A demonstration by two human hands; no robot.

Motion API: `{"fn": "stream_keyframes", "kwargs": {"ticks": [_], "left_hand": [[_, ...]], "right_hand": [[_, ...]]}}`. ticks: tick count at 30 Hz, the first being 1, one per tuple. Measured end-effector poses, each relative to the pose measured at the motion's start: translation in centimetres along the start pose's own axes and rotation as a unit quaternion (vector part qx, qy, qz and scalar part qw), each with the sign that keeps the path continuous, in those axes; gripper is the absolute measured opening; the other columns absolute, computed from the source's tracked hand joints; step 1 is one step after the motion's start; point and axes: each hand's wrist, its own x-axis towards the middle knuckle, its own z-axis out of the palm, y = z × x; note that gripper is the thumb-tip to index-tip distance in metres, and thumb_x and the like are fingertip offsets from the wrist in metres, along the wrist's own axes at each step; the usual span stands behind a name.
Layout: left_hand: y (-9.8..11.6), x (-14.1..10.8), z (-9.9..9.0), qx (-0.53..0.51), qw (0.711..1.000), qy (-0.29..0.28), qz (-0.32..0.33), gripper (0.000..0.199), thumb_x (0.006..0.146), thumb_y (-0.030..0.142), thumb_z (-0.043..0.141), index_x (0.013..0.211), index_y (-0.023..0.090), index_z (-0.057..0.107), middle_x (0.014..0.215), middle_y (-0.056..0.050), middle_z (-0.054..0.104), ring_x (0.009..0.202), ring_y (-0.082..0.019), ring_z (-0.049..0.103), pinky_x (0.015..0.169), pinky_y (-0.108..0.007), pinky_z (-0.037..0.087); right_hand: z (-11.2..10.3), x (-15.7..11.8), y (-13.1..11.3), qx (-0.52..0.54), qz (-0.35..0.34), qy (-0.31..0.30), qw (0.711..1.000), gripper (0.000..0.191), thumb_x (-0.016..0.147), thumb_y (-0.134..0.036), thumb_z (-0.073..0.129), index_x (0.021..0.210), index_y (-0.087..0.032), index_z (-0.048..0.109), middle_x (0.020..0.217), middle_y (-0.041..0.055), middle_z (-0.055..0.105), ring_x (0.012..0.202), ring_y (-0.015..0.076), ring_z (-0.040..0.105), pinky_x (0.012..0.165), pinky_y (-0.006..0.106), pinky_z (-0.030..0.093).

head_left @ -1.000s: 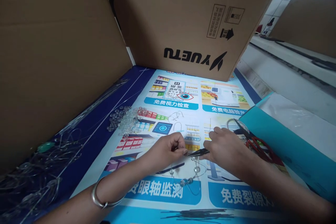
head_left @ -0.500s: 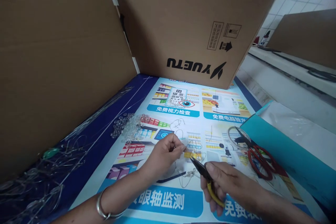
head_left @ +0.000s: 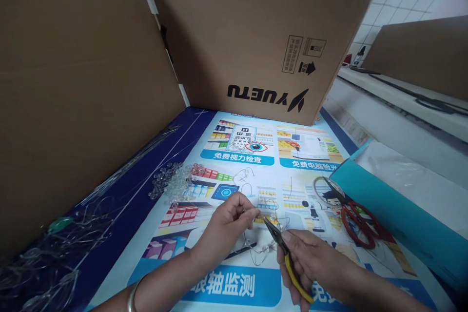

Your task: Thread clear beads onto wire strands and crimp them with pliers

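Observation:
My left hand (head_left: 237, 217) is closed in a pinch at the centre, with thin wire near its fingertips. In my right hand (head_left: 305, 258) are yellow-handled pliers (head_left: 276, 235), their dark tips pointing up and left, close to the left fingertips. Whether the jaws touch the wire is too small to tell. Thin wire with clear beads (head_left: 268, 248) hangs below and between the hands. A pile of clear beads (head_left: 175, 180) lies up and left of my left hand.
Red-handled scissors (head_left: 360, 224) lie on the printed sheet beside a teal box (head_left: 398, 204). Tangled clear strands (head_left: 54, 248) occupy the left. Large cardboard panels (head_left: 256, 34) stand at the back and left.
The pliers have come closer to my left fingertips. My left hand sits slightly lower, and the whole view has shifted a little.

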Motion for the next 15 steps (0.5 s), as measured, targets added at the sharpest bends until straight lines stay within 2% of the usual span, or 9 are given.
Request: {"fn": "stream_keyframes", "kwargs": {"ticks": [10,15], "left_hand": [[-0.58,0.1,-0.48,0.051,0.998,-0.044,0.02,0.012,0.084,0.028,0.048,0.078,0.017,0.048,0.066,0.002,0.053,0.059,-0.01,0.047,0.055,-0.022,0.036],[-0.8,0.08,-0.62,0.083,0.995,-0.047,0.036,0.012,0.084,0.028,0.047,0.079,0.018,0.049,0.069,0.001,0.055,0.06,-0.011,0.048,0.054,-0.021,0.036]], "right_hand": [[-0.24,0.11,-0.51,-0.002,0.008,-0.018,1.0,0.045,0.086,-0.055,0.028,0.08,-0.015,0.047,0.053,0.0002,0.058,0.035,0.0092,0.052,0.035,0.017,0.036],[-0.29,0.07,-0.58,0.003,0.011,-0.024,1.0,0.044,0.087,-0.055,0.028,0.079,-0.015,0.046,0.05,-0.0005,0.057,0.033,0.0091,0.05,0.033,0.017,0.032]]}}
